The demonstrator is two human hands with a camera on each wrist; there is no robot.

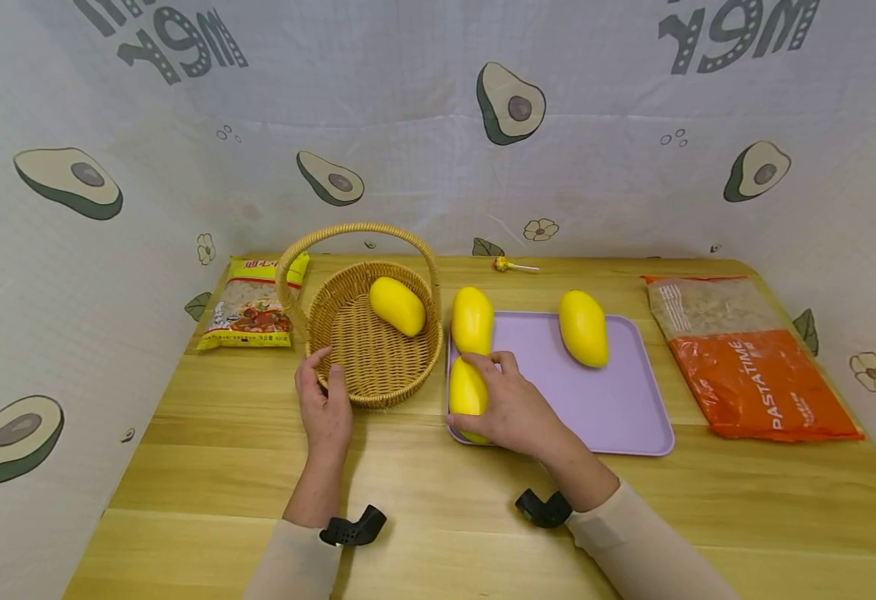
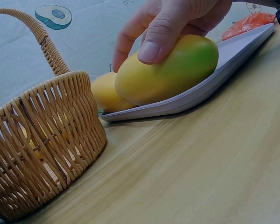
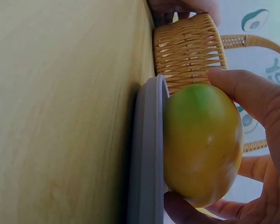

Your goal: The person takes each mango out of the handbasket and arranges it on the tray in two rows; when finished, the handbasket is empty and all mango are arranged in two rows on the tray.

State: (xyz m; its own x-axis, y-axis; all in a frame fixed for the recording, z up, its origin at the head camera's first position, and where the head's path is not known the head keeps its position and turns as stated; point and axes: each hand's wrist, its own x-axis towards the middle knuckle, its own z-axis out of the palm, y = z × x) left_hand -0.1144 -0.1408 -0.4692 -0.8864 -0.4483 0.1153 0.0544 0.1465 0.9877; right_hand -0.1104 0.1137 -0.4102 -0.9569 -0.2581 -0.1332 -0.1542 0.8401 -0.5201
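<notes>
My right hand (image 1: 516,408) grips a yellow mango (image 1: 468,392) with a green patch at one end, fingers on its far side and thumb on the near side. That mango (image 3: 203,144) is at the left edge of the lilac tray (image 1: 543,400). Behind it a second mango (image 1: 473,321) overlaps the tray's back left corner, while a third mango (image 1: 583,327) lies towards the back right. My left hand (image 1: 325,412) holds the near left rim of the wicker basket (image 1: 366,367). Inside the basket a mango (image 1: 397,306) rests against the back right wall.
Behind the basket's left side lies a yellow food bag (image 1: 250,308). An orange pasta bag (image 1: 760,375) is right of the tray. A lollipop (image 1: 513,265) lies by the back edge, and the basket's tall handle (image 1: 362,227) arches overhead. Avocado-printed cloth (image 1: 422,125) encloses the table (image 1: 422,517).
</notes>
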